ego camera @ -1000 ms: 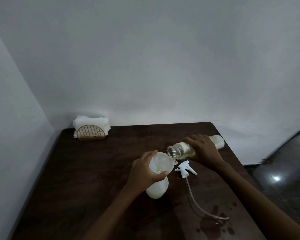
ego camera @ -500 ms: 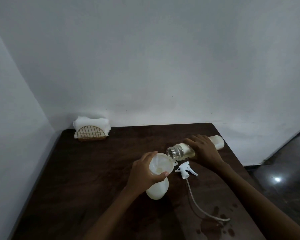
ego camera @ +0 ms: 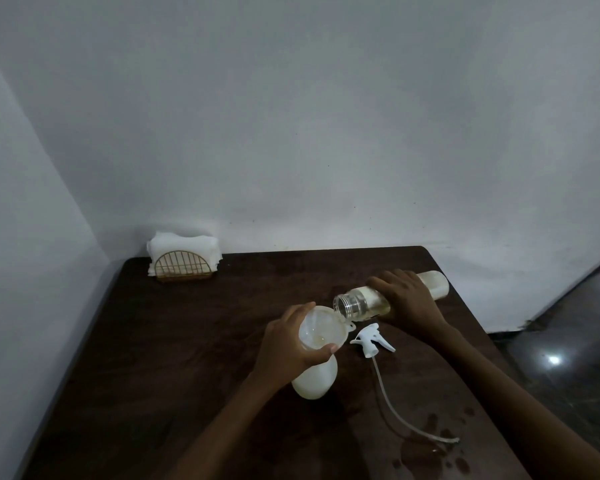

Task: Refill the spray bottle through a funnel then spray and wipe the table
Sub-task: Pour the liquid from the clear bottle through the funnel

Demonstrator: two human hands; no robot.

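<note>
Steadying the spray bottle [ego camera: 316, 381] mid-table [ego camera: 187, 341], my left hand [ego camera: 286, 351] curls round its neck and the funnel [ego camera: 321, 327] seated there. The thin white plastic should feel light and squashy, so I grip high and gently. Just beside it lies the trigger head [ego camera: 369, 337]. Beyond, my right hand [ego camera: 407, 299] wraps the clear refill bottle [ego camera: 355, 301], tipped onto the funnel's rim; it looks smooth and is probably slippery. Napkins [ego camera: 182, 247] stand at the far corner.
</note>
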